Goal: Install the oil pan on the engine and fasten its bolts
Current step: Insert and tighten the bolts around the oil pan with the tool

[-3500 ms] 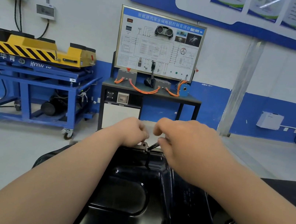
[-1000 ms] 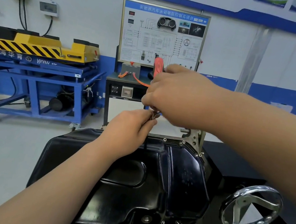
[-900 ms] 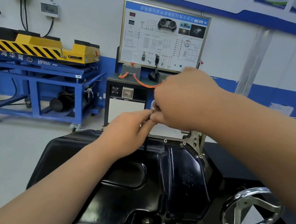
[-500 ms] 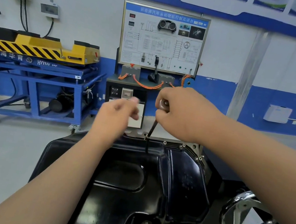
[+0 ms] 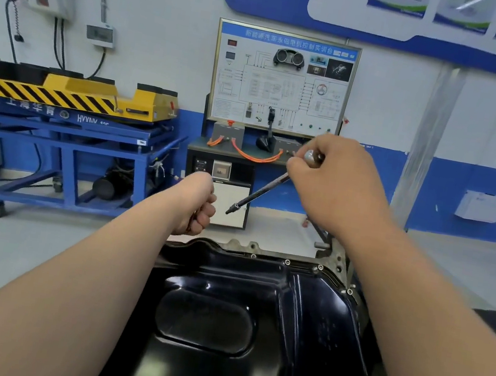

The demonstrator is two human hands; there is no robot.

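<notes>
Your right hand (image 5: 333, 195) grips the driver (image 5: 258, 194), tilted above the oil pan's (image 5: 315, 328) far rim. Your left hand (image 5: 197, 207) hangs fisted above that rim too.

We see a bright, evenly lit room with faint shadows. Overhead light glares on the wall posters (image 5: 463, 10) and the black oil pan (image 5: 208, 285). Edges bow; nearby detail looks slightly soft.

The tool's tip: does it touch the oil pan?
No: the right hand holds the tool, its tip in the air above the oil pan.
</notes>
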